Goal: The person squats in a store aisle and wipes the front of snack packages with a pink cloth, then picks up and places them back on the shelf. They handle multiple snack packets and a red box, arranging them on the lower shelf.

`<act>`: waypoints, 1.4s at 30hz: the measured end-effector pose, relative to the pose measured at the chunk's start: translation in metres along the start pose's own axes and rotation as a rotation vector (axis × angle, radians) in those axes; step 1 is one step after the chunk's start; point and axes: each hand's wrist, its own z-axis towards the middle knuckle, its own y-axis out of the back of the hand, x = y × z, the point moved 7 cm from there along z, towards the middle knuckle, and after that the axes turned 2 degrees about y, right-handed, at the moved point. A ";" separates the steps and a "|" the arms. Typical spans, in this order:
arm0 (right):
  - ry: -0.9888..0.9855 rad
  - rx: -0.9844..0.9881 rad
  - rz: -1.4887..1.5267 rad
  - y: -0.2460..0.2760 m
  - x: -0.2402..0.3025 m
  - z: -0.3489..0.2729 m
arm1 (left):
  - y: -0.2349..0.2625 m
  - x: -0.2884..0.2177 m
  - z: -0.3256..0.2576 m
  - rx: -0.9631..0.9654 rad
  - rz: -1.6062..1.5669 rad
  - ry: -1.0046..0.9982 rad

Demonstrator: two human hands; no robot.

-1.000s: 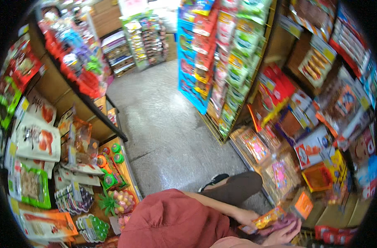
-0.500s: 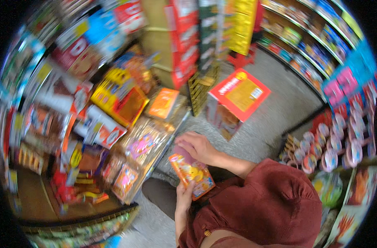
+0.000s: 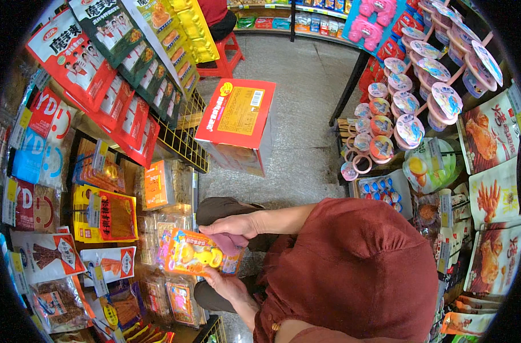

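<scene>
While the packed shelf (image 3: 195, 191) hems the person in on one side, I can see both hands at work close together over the dark trousers (image 3: 223, 207). The left hand (image 3: 229, 288) is clamped on one long edge of a bright orange packet (image 3: 187, 254), its thumb near the printed face, which is turned up toward the person. The right hand (image 3: 235, 226) is bent around a bunched mauve cloth (image 3: 231, 244) that lies against the packet, at the end nearer the body; how the fingers sit under it I can't tell. The packet itself is held up in front of the shelf, with clear bags (image 3: 157, 228) lying beyond it.

To my eye this is a wiping step, one hand steadying and the other rubbing, though I can't say how much of the wrapper is done. The next move, as I judge it, calls for a firm left grip and a flat, light right hand, so that the cloth can slide over the slick wrapper without creasing or twisting it.
</scene>
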 end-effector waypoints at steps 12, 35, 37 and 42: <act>-0.109 -0.038 0.053 0.000 -0.029 -0.005 | 0.014 -0.018 0.026 -0.045 -0.145 0.009; -0.115 0.097 -0.345 0.005 -0.001 -0.027 | -0.010 -0.038 0.018 -0.084 -0.283 -0.046; -0.158 0.055 -0.411 0.014 -0.001 -0.035 | 0.005 -0.048 0.012 -0.124 -0.242 -0.069; -0.120 -0.207 -0.247 0.064 -0.005 -0.061 | 0.040 -0.073 -0.010 -0.237 -0.201 -0.101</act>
